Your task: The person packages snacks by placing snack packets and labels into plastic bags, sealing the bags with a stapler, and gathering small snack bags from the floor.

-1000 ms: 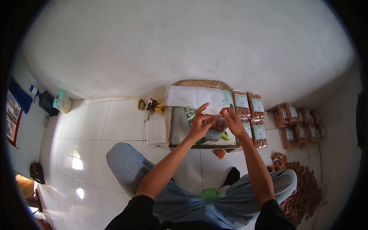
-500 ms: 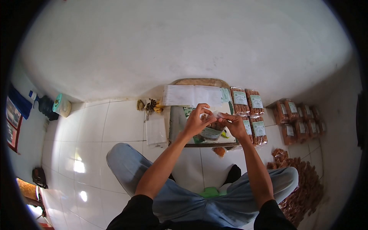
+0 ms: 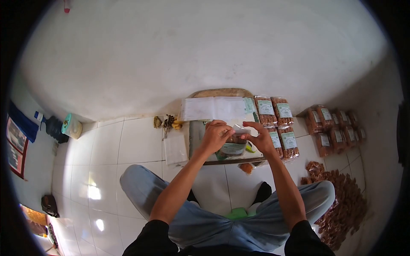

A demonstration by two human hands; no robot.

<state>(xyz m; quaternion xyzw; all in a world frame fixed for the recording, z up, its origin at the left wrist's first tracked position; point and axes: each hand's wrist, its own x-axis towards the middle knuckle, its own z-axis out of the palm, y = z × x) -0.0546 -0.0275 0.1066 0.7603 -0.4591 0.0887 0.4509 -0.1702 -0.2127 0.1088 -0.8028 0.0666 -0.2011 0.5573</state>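
Note:
A clear plastic bag of brown pieces with a green and white label (image 3: 233,147) stands on the low table (image 3: 196,135) between my hands. My left hand (image 3: 216,135) has its fingers closed on the left side of the bag's top. At the right side of that clear top, my right hand (image 3: 257,137) holds the plastic with thumb and forefinger apart. Behind my hands lies a stack of flat white bags (image 3: 213,108), with green labels (image 3: 249,105) at its right end. Filled, labelled packs (image 3: 265,108) stand right of the table.
More filled packs (image 3: 325,114) stand by the right wall. A heap of brown pieces (image 3: 341,205) lies beside my right knee. Left of the table are bananas (image 3: 176,124) and a clear plastic packet (image 3: 175,149). A lidded tub (image 3: 71,126) and a blue bottle (image 3: 54,127) stand far left.
My right hand's thumb and forefinger have spread apart at the bag's top, where they were pinched together. The bag's clear top now stands up flatter between my hands. The view has shifted slightly.

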